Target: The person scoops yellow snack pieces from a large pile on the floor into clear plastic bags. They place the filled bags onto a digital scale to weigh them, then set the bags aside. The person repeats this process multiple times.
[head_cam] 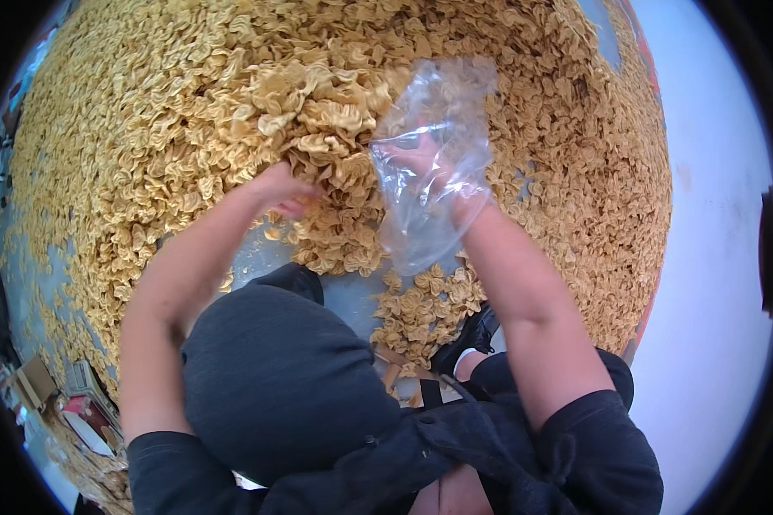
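A large heap of yellow, wavy crisp-like pieces [335, 116] spreads before me. My left hand [283, 190] is at the heap's near side, its fingers partly hidden among the pieces and slightly blurred. Whether it grips any of them is unclear. A clear plastic bag [412, 238] surrounds my right hand [425, 158], which shows through the film with thumb and fingers spread. The bag hangs on that hand above the heap, and I see no pieces plainly inside it.
Grey floor [351, 299] shows between my legs, where a smaller patch of pieces [428, 302] lies beside my black shoe [467, 338]. A white wall [708, 193] borders the right side. Cardboard boxes [35, 383] and crumpled plastic sheeting [87, 473] are at the lower left.
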`<state>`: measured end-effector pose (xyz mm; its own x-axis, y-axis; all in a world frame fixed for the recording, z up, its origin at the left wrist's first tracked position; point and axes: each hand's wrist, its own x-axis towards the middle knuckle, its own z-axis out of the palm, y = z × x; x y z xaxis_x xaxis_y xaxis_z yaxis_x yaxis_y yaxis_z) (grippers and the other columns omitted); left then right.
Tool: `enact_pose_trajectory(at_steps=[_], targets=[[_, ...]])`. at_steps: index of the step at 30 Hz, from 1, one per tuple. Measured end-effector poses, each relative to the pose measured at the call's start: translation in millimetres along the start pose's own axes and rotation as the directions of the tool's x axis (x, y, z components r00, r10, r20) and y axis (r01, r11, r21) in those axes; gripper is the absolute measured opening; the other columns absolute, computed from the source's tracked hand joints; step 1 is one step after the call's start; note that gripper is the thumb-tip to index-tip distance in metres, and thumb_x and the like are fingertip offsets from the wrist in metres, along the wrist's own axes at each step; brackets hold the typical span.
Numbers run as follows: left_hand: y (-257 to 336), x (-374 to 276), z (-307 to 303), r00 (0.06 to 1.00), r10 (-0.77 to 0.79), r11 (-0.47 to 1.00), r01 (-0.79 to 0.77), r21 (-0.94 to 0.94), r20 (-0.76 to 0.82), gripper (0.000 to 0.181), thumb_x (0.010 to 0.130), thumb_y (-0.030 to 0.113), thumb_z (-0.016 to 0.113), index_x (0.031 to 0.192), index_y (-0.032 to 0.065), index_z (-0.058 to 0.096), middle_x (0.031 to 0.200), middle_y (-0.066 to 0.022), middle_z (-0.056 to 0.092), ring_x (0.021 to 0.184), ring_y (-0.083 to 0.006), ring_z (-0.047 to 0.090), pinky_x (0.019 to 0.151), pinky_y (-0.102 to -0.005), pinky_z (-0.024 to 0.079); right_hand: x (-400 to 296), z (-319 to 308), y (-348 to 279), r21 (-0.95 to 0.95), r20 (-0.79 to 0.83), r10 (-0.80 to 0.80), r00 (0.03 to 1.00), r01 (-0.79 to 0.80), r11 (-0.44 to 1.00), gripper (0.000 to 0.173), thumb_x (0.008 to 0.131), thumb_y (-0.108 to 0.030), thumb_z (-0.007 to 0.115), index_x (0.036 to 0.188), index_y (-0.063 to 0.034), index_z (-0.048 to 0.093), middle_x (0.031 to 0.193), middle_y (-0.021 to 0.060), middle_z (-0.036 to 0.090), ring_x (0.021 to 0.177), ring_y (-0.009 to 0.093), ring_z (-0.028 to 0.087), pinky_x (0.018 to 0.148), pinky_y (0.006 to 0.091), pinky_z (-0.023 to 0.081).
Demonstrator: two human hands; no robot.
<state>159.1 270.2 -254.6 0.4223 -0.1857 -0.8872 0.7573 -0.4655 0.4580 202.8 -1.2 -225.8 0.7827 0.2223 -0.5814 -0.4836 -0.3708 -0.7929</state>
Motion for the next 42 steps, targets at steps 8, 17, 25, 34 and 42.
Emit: enact_pose_trajectory(at_steps=[8,17,25,34,42], targets=[[122.0,-137.6,54.1,0.672,0.672,0.49,-0.719,0.493,0.311,0.045,0.091,0.028,0.062,0.133,0.0165,0.053,0.127,-0.0142,0.054,0.109,-0.0246,0.06,0.091,-0.0384,0.053,-95.7,15.7,14.9,-0.66,0.706,0.295,0.644,0.445,0.606,0.075,0.07,-0.012,0.069,0.139,-0.0179,0.041,0.136,0.0173,0.05,0.112,0.029,0.056,0.09,0.0416,0.049],[26.2,-49.5,87.8,0.626,0.488,0.541,-0.764,0.353,0.608,0.052,0.087,0.019,0.065,0.137,0.0202,0.05,0.115,-0.0135,0.061,0.113,-0.0274,0.057,0.096,-0.0382,0.046,-62.0,81.7,102.6,-0.428,0.889,0.236,0.392,0.53,0.732,0.058,0.074,-0.017,0.067,0.131,-0.015,0.053,0.13,0.0136,0.055,0.109,0.027,0.058,0.088,0.0403,0.049],[-62.9,-8.2,53.2,0.994,-0.009,0.999,0.013,-0.036,0.107,0.043,0.078,0.009,0.07,0.119,0.0161,0.06,0.095,-0.0056,0.063,0.083,-0.0198,0.064,0.065,-0.0365,0.055,-48.9,37.9,32.9,-0.477,0.823,0.062,0.565,0.626,0.617,0.039,0.084,-0.016,0.059,0.123,-0.0143,0.056,0.12,0.0096,0.059,0.102,0.027,0.061,0.084,0.0375,0.05],[-93.4,20.8,43.4,0.887,-0.235,0.967,0.254,0.006,0.398,0.042,0.077,0.008,0.071,0.118,0.0143,0.061,0.091,-0.0031,0.063,0.078,-0.0121,0.057,0.068,-0.0299,0.05,-17.4,48.0,111.2,-0.454,0.688,0.17,0.706,0.236,0.859,0.057,0.082,-0.035,0.068,0.133,-0.0156,0.053,0.124,0.0107,0.062,0.106,0.025,0.063,0.096,0.0374,0.047],[-21.3,34.3,-27.0,0.988,-0.147,0.985,0.141,-0.096,-0.054,0.015,0.086,0.005,0.063,0.099,-0.0016,0.065,0.085,-0.0079,0.064,0.07,-0.0126,0.062,0.065,-0.0243,0.057,73.5,58.6,11.0,-0.651,0.46,0.135,0.878,0.23,0.723,0.053,0.073,-0.034,0.07,0.117,-0.0038,0.062,0.108,0.0148,0.068,0.086,0.027,0.067,0.081,0.0358,0.053]])
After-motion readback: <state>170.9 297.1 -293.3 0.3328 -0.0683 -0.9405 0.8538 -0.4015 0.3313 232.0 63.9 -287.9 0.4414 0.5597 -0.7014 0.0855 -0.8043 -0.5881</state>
